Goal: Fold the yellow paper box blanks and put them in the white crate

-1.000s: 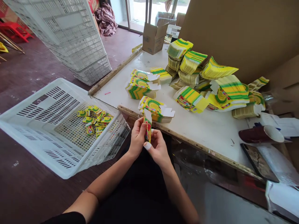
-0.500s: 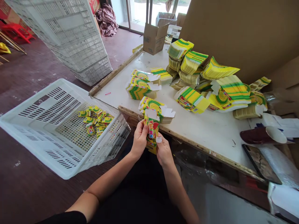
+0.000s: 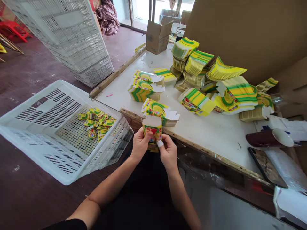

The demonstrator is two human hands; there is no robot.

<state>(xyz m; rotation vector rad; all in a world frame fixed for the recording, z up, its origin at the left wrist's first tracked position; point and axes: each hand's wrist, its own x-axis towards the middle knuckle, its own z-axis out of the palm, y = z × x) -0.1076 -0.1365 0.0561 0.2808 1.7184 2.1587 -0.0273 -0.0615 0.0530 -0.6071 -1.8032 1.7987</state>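
Between my two hands is a small printed carton (image 3: 155, 130), yellow, green and red, with a white flap standing up at its top. My left hand (image 3: 140, 145) grips its left side, thumb across the printed front. On the right side and lower edge, my right hand (image 3: 169, 152) pinches it; a white wrap covers the thumb tip. Just beyond, at the table edge, lies a stack of flat cartons (image 3: 155, 108) with white flaps pointing right. Another flat-carton stack (image 3: 144, 89) sits farther back. Several folded small cartons (image 3: 97, 121) lie in the white plastic crate (image 3: 69, 169) to my left.
Bundles of flat cartons (image 3: 199, 64) are piled at the back of the white table (image 3: 203, 134). A dark red cup (image 3: 261, 138) and a phone (image 3: 266, 166) lie at the right. Tall stacked crates (image 3: 79, 35) stand behind the left crate; a cardboard box (image 3: 157, 40) sits at the far corner.
The carton went from narrow and flat-looking to wider, its white flap now broader at the top. Both hands shifted slightly, with my left thumb now over the front.
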